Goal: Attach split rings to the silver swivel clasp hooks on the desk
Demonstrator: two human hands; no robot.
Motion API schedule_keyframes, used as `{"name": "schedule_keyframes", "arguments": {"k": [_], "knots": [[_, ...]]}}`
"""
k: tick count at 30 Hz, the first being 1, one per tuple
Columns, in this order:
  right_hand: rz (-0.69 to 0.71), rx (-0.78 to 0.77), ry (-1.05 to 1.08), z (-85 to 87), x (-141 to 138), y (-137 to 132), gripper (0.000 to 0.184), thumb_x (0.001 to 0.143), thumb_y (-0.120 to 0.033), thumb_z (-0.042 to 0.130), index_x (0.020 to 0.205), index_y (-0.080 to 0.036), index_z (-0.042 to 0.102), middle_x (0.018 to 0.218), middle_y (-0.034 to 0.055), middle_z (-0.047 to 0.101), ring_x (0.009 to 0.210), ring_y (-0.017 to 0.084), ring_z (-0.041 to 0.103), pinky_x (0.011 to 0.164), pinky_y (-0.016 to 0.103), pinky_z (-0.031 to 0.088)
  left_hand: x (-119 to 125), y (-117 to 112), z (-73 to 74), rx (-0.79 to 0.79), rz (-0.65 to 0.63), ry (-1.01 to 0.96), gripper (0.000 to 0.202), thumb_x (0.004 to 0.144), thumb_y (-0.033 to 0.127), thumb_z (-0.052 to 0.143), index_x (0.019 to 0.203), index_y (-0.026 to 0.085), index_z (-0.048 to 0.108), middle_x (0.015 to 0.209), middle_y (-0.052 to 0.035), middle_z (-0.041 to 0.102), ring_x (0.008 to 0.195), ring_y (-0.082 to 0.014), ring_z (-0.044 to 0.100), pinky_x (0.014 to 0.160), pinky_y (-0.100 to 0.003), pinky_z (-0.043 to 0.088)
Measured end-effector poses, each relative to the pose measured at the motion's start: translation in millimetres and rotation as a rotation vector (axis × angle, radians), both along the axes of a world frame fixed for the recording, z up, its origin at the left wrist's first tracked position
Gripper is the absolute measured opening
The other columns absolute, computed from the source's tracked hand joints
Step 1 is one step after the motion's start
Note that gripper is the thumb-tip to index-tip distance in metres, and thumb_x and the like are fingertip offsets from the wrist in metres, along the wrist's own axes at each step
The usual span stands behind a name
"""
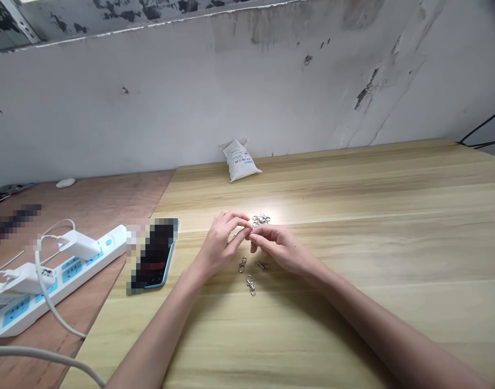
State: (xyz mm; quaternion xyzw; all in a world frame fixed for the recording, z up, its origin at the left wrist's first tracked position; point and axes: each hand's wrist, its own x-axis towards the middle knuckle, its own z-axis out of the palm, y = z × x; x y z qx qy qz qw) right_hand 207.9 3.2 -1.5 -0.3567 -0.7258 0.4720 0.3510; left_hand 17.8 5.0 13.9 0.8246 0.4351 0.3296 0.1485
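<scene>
My left hand (225, 235) and my right hand (278, 246) meet at the fingertips just above the wooden table. Both pinch a small metal piece (251, 232), mostly covered by the fingers, so its exact kind does not show. Right behind the fingertips lies a little pile of silvery metal clasps or rings (261, 220). Closer to me, three swivel snap hooks lie apart on the wood: one on the left (242, 264), one on the right (262, 265), and one nearest me (251, 285).
A white plastic packet (241, 161) with a printed label rests near the wall. Left of my hands lies a phone (154, 256), partly pixelated. Further left, a white power strip (65, 283) with plugged-in chargers and cables (48, 302) sits on a reddish-brown surface (140, 189).
</scene>
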Motion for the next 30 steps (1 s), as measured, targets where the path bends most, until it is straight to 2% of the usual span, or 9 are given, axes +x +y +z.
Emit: {"name": "schedule_keyframes", "arguments": {"k": [4, 8, 14, 16, 18, 22, 24, 27, 30], "knots": [[-0.138, 0.125, -0.027, 3.4, 0, -1, 0.031, 0.096, -0.038, 0.050, 0.083, -0.017, 0.068, 0.073, 0.0026, 0.067, 0.064, 0.013, 0.056, 0.055, 0.023, 0.040, -1, 0, 2.2, -0.073, 0.076, -0.060, 0.013, 0.093, 0.032, 0.057, 0.092, 0.022, 0.066, 0.109, -0.0049, 0.065, 0.110, -0.0223, 0.057, 0.098, -0.041, 0.044], [-0.188, 0.170, -0.003, 4.6, -1, -3, 0.027, 0.095, -0.035, 0.052, 0.088, -0.019, 0.072, 0.075, 0.0026, 0.070, 0.068, 0.014, 0.062, 0.057, 0.023, 0.042, 0, 0, 1.7, -0.170, 0.051, -0.167, 0.011, 0.090, 0.031, 0.062, 0.090, 0.024, 0.070, 0.108, -0.0038, 0.064, 0.110, -0.0209, 0.058, 0.100, -0.039, 0.044], [-0.186, 0.193, -0.032, -6.2, -1, 2, 0.022, 0.092, -0.032, 0.058, 0.092, -0.017, 0.074, 0.072, 0.0019, 0.070, 0.057, 0.011, 0.054, 0.054, 0.023, 0.041, 0, 0, 1.2, -0.222, 0.067, -0.242, 0.011, 0.089, 0.030, 0.063, 0.087, 0.022, 0.070, 0.111, -0.0052, 0.064, 0.111, -0.0216, 0.058, 0.099, -0.041, 0.047], [-0.210, 0.308, -0.102, -10.5, 2, 6, 0.020, 0.092, -0.030, 0.058, 0.091, -0.018, 0.074, 0.072, 0.0015, 0.069, 0.054, 0.010, 0.051, 0.055, 0.023, 0.041, -1, 0, 1.4, -0.233, 0.060, -0.229, 0.013, 0.090, 0.032, 0.061, 0.088, 0.022, 0.069, 0.114, -0.0058, 0.063, 0.113, -0.0226, 0.058, 0.099, -0.043, 0.047], [-0.270, 0.504, -0.197, -12.9, 5, 9, 0.019, 0.093, -0.028, 0.057, 0.090, -0.018, 0.074, 0.072, 0.0021, 0.069, 0.057, 0.011, 0.051, 0.058, 0.024, 0.041, -2, 1, 0.8, -0.234, 0.060, -0.188, 0.015, 0.091, 0.034, 0.058, 0.089, 0.022, 0.068, 0.117, -0.0061, 0.063, 0.116, -0.0236, 0.056, 0.102, -0.046, 0.045], [-0.329, 0.865, -0.405, -11.1, 13, 12, 0.020, 0.096, -0.024, 0.054, 0.091, -0.020, 0.073, 0.077, 0.0037, 0.068, 0.070, 0.014, 0.055, 0.063, 0.025, 0.039, -3, 2, -4.6, -0.117, 0.095, 0.001, 0.013, 0.093, 0.030, 0.057, 0.087, 0.022, 0.065, 0.126, -0.0067, 0.060, 0.132, -0.0273, 0.043, 0.110, -0.054, 0.034], [-0.286, 0.962, -0.509, -9.1, 14, 12, 0.020, 0.096, -0.020, 0.052, 0.095, -0.022, 0.072, 0.086, 0.0045, 0.068, 0.077, 0.015, 0.055, 0.064, 0.026, 0.038, -1, 2, -8.4, -0.027, 0.108, 0.120, 0.012, 0.093, 0.027, 0.056, 0.087, 0.021, 0.064, 0.131, -0.0076, 0.057, 0.138, -0.0293, 0.036, 0.111, -0.057, 0.030], [-0.227, 1.060, -0.610, -8.9, 12, 11, 0.022, 0.095, -0.012, 0.051, 0.097, -0.023, 0.070, 0.100, 0.0066, 0.066, 0.085, 0.017, 0.054, 0.070, 0.029, 0.037, 1, 2, -12.2, 0.070, 0.116, 0.253, 0.010, 0.093, 0.023, 0.055, 0.087, 0.020, 0.064, 0.135, -0.0094, 0.055, 0.140, -0.0300, 0.034, 0.113, -0.059, 0.026], [-0.194, 1.088, -0.591, -11.2, 10, 12, 0.022, 0.093, -0.011, 0.053, 0.096, -0.024, 0.071, 0.105, 0.0067, 0.066, 0.090, 0.018, 0.053, 0.076, 0.030, 0.036, 1, 1, -12.6, 0.069, 0.106, 0.275, 0.010, 0.093, 0.022, 0.055, 0.086, 0.021, 0.064, 0.137, -0.0091, 0.054, 0.142, -0.0293, 0.032, 0.114, -0.059, 0.023]]}}
